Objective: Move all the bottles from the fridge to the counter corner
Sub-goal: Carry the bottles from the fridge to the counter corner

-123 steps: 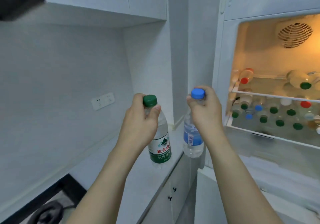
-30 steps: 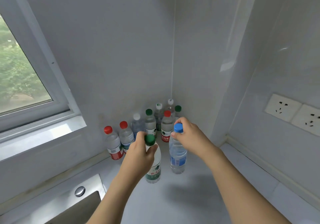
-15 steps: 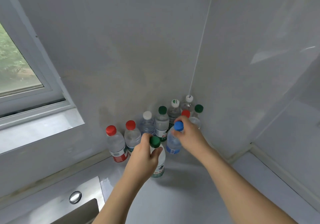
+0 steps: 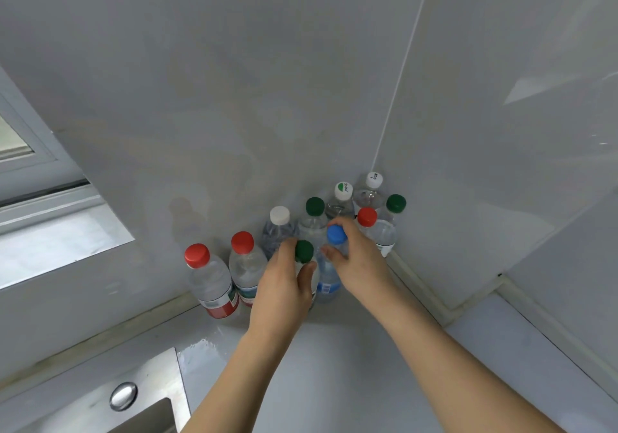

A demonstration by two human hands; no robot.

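At the counter (image 4: pixel 351 365) corner, both hands (image 4: pixel 284 285) grip upright bottles' (image 4: pixel 326 275) necks.

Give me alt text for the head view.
Left hand grips a green-capped bottle and right hand a blue-capped bottle, both upright at the counter corner among eight standing bottles; a sink edge shows lower left.

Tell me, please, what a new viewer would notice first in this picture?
First, the cluster of bottles with red, green and white caps, standing in the counter corner. In front of it, the left hand grips a green-capped bottle and the right hand a blue-capped bottle. A steel sink lies lower left.
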